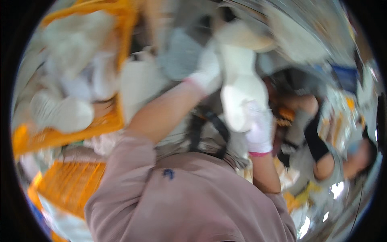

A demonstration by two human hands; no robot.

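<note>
A long white shoe sole point(244, 88), narrowed in the middle, is held out in front of my body. My right hand point(258, 125), in a white glove with a pink cuff, is closed on its near end. Against the left edge of its far part lies my left hand point(208, 69), gloved the same way. Its fingers are smeared by motion, so their grip is unclear. Beyond the far end of the sole is a pale rounded object point(252, 38), too blurred to name.
To the left stands an orange plastic crate point(115, 117) with white soles point(60, 111) and translucent bags. A second orange crate point(72, 183) is below it. On the right sits another person point(322, 157) with a dark sleeve, close to my right arm. A grey rounded thing point(181, 52) lies ahead.
</note>
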